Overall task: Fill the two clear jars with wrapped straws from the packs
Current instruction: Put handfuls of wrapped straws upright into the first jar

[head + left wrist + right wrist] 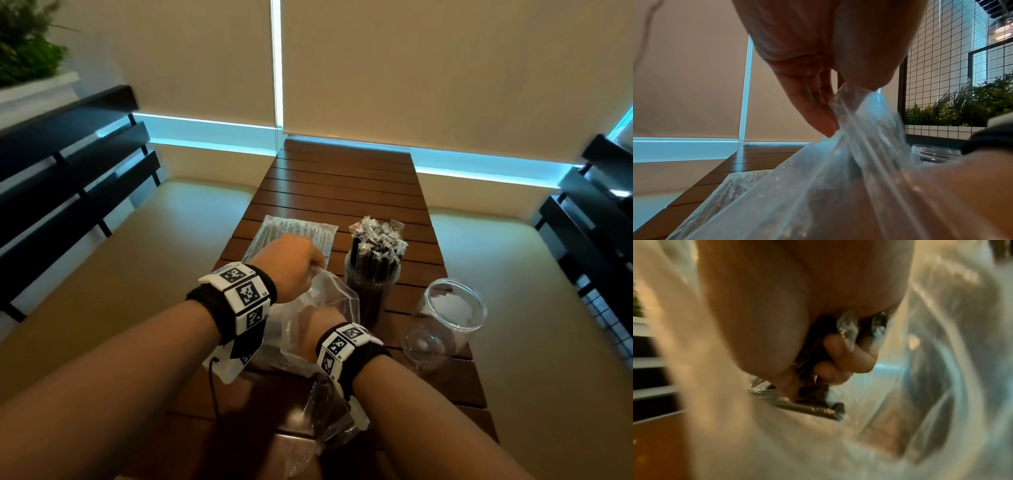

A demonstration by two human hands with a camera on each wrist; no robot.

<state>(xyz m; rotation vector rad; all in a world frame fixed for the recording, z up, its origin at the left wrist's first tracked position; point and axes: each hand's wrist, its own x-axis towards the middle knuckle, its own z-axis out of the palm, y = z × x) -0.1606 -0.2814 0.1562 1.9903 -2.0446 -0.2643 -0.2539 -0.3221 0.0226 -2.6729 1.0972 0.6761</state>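
Head view: my left hand point(297, 262) pinched the mouth of the open pack point(320, 315) and pulled it up, just left of the full jar point(371, 286). My right hand point(327, 320) was down inside that pack, nearer me than the full jar, fingers hidden by the film. The empty jar point(445, 318) stood right of the full jar, a little nearer me, apart from it. A sealed pack point(291, 240) lay flat beyond my left hand, left of the full jar. All of it sat on the slatted table point(342, 178). One jar looked done, the other had nothing in it.

Left wrist view: thumb and fingers point(818, 113) were closed tight on a gathered fold of the film point(859, 129), which ran taut down toward my other forearm. I judged that right: keeping the mouth lifted and tensioned gave the other hand room (slack film would snag the wrapper ends). The rim of a jar point(935, 148) showed low at right, past the film; I could not tell which jar.

Right wrist view: blurred, but my right hand's fingers point(840, 358) were curled round a bunch of wrapped straws point(813, 410), dark sticks inside the pack. How many I could not tell. To do this well I judged I should draw the bunch straight out along the pack's length, ends kept even, not grab more than the empty jar's mouth takes, then stand them upright in it. Risk as I saw it: yanking sideways could swing the pack into the full jar and tip it.
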